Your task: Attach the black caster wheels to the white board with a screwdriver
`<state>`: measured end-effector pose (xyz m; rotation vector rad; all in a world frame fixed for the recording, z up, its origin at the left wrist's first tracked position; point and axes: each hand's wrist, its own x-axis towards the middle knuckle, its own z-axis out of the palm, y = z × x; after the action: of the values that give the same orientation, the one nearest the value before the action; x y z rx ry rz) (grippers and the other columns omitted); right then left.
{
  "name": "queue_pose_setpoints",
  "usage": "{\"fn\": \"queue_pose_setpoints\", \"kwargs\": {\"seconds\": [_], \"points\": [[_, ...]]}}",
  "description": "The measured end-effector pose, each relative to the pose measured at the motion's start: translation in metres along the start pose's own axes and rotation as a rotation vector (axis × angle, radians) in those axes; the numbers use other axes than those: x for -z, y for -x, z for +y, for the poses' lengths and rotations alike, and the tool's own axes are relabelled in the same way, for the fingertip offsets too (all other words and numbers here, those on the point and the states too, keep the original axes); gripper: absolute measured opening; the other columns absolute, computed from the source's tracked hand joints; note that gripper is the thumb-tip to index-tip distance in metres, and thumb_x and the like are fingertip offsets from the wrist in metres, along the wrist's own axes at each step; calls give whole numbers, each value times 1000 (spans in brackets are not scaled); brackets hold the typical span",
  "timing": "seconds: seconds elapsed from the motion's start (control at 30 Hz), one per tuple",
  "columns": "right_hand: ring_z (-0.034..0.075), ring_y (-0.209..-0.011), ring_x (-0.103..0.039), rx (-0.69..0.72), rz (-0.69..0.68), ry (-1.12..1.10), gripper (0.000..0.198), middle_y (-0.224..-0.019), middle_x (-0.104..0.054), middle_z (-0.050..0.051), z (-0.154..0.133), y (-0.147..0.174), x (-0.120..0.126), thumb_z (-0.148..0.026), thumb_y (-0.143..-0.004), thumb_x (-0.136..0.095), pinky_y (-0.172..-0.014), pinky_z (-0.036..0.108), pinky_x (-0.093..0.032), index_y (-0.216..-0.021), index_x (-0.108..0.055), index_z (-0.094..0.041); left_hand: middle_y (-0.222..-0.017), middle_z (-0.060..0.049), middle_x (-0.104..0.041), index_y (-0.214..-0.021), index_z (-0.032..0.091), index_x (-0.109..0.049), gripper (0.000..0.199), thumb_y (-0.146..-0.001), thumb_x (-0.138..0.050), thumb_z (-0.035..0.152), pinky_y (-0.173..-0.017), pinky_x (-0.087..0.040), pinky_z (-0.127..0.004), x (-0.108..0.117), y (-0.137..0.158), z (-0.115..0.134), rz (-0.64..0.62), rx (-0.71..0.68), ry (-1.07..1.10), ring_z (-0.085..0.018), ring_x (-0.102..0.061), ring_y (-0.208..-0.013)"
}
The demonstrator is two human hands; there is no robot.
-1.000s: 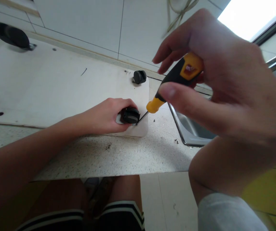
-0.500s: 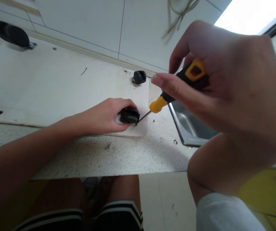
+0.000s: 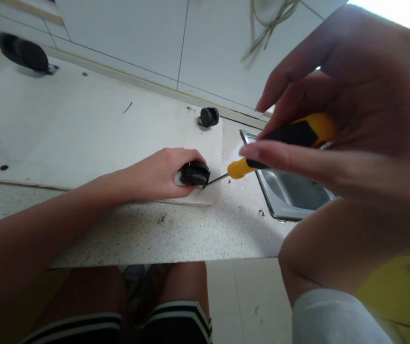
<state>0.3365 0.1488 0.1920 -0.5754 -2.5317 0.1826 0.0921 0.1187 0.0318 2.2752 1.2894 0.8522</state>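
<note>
My left hand is closed around a black caster wheel at the near right corner of a white board. In my right hand is a yellow-and-black screwdriver, the thumb and fingers pinching its handle. Its metal shaft slants down to the left, with the tip at the base of the held caster. Whatever the tip touches there is too small to make out. Another small black caster stands at the board's far right corner.
The board lies on a speckled countertop against a tiled wall. Right of it is a steel sink. A larger black caster sits at the far left. Dark screws or bits lie near the sink, and a tied cord hangs above.
My right hand has turned and shifted slightly right, and the screwdriver handle has rolled and tilted lower. The tip stays at the caster base. My left hand keeps its hold.
</note>
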Motion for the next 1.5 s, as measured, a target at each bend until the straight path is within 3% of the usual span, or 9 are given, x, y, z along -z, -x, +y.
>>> {"fn": "queue_pose_setpoints", "kwargs": {"seconds": [0.1, 0.33, 0.5, 0.63, 0.8, 1.0, 1.17, 1.37, 1.5], "points": [[24, -73, -57, -29, 106, 260, 42, -73, -56, 3, 0, -6, -6, -65, -94, -79, -75, 44, -50, -85, -62, -28, -116, -4, -82, -124, 24, -72, 40, -85, -76, 28, -93, -56, -34, 0, 0, 1, 2, -8, 30, -22, -77, -101], [19, -92, -68, 25, -224, 52, 37, -121, -67, 2, 4, 1, 12, -41, -91, -77, -77, 39, -60, -119, -57, -29, -115, -5, -81, -122, 22, -73, 37, -85, -75, 30, -92, -56, -35, 0, 0, 0, 9, -27, -14, -23, -77, -101], [22, -88, -68, -50, 15, 236, 19, -110, -64, 2, -1, -3, -2, -45, -103, -66, -85, 45, -62, -107, -53, -31, -115, -4, -81, -125, 23, -73, 41, -85, -75, 30, -92, -56, -35, 0, -1, 1, 5, -4, 1, -23, -76, -100], [23, -96, -71, -25, -170, -47, 41, -125, -65, 3, 4, -3, 3, -44, -92, -78, -76, 41, -62, -124, -54, -33, -116, -5, -81, -124, 24, -73, 38, -86, -75, 32, -93, -56, -36, 0, -1, 0, 8, -24, -11, -24, -76, -103], [24, -68, -63, -122, -9, 244, 24, -80, -64, 1, 0, 1, 5, -43, -94, -72, -69, 45, -51, -109, -60, -29, -116, -4, -81, -123, 24, -73, 38, -86, -75, 31, -91, -56, -34, 0, 0, -2, 6, -24, -1, -23, -76, -102], [23, -103, -71, -18, -199, -30, 46, -136, -63, 3, 2, 2, 8, -40, -87, -82, -70, 39, -61, -124, -58, -32, -116, -6, -81, -123, 23, -73, 38, -87, -75, 33, -91, -56, -35, 0, 0, -1, 5, -16, -13, -24, -76, -102], [22, -70, -59, -55, 50, 155, 29, -82, -61, 1, 3, -4, -1, -41, -89, -82, -64, 41, -51, -99, -57, -30, -115, -5, -81, -122, 23, -73, 37, -86, -75, 32, -91, -56, -35, 0, -1, 1, 4, -5, 4, -24, -76, -100], [21, -98, -71, 35, -171, -94, 47, -145, -61, 2, 11, -6, 4, -40, -85, -87, -71, 38, -62, -122, -57, -33, -114, -4, -81, -122, 23, -74, 37, -86, -75, 31, -90, -55, -34, -1, -2, -1, 16, -31, -11, -23, -76, -100], [22, -73, -60, -92, 40, 190, 28, -87, -64, 1, 11, -8, -3, -39, -90, -79, -75, 46, -58, -106, -59, -29, -113, -4, -80, -122, 23, -74, 37, -86, -75, 30, -88, -55, -33, -2, -2, -1, 15, -31, 2, -22, -75, -98]]}}
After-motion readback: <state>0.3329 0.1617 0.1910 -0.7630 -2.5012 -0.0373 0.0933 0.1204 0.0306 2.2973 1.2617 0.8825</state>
